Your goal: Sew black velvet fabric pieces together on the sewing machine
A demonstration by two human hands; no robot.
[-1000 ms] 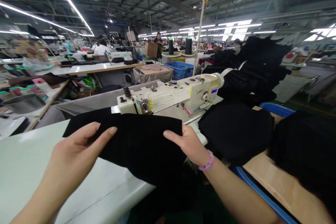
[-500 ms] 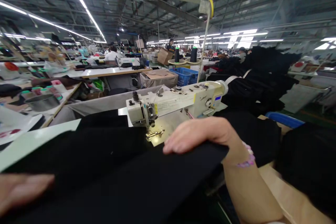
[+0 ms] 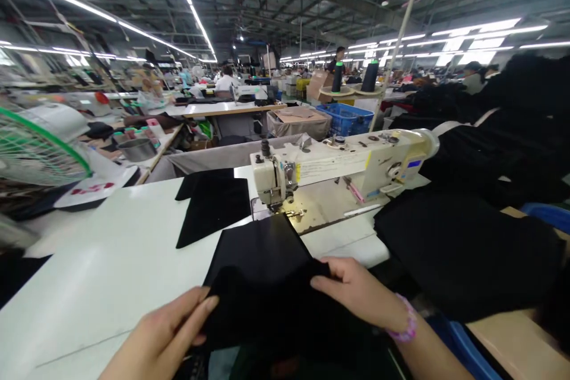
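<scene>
A black fabric piece point(image 3: 260, 267) lies on the white sewing table point(image 3: 111, 261), its far corner just in front of the needle of the cream sewing machine point(image 3: 338, 169). My left hand point(image 3: 171, 332) pinches its near left edge, fingers closed on the cloth. My right hand point(image 3: 356, 294), with a pink bead bracelet, grips its near right edge. A second black fabric piece point(image 3: 211, 205) lies flat on the table to the left of the machine head.
A heap of black fabric point(image 3: 463, 249) sits to the right on a wooden surface, with more piled behind. A green-rimmed fan point(image 3: 35, 148) stands at the left. Thread cones point(image 3: 369, 77) and a blue crate point(image 3: 347, 119) are behind the machine. Other people work far back.
The fabric was lifted close to the camera half a second ago; it now lies on the table in front of the needle, with both hands at its near edge. The view has shifted left.
</scene>
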